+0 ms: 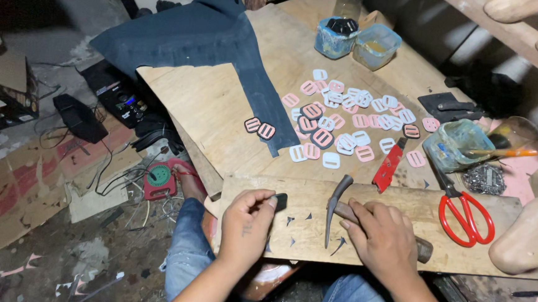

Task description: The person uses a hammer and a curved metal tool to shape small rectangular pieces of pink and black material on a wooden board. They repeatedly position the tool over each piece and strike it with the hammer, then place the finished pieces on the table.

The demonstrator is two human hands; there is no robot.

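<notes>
Your left hand (247,221) pinches a small dark piece (280,201) between thumb and fingertips, holding it at the near left part of the wooden board (402,206) that lies across your lap. Your right hand (383,236) is closed around the wooden handle of a curved knife (334,210), whose dark blade rises and bends toward the far edge of the board. The knife stands between your two hands, just beside the right one and a little apart from the piece in the left. Small dark offcuts (295,230) lie on the board between the hands.

Past the board, on the wooden table (221,111), a scatter of pink, white and dark slotted tabs (345,121) lies beside a dark sheet (207,38). A red box cutter (389,166) lies near the tabs, and red-handled scissors (464,216) rest on the right end of the board.

At the far side of the table stand two tubs: a blue one (335,38) holding something dark, and just beside it a clear square one (376,47) with a yellowish substance at the bottom. To your right a round, smeared tub (453,145) has an orange-handled brush (499,152) lying across its rim; what is in it you cannot tell. A small heap of metal bits (484,178) lies just in front of that tub.
</notes>
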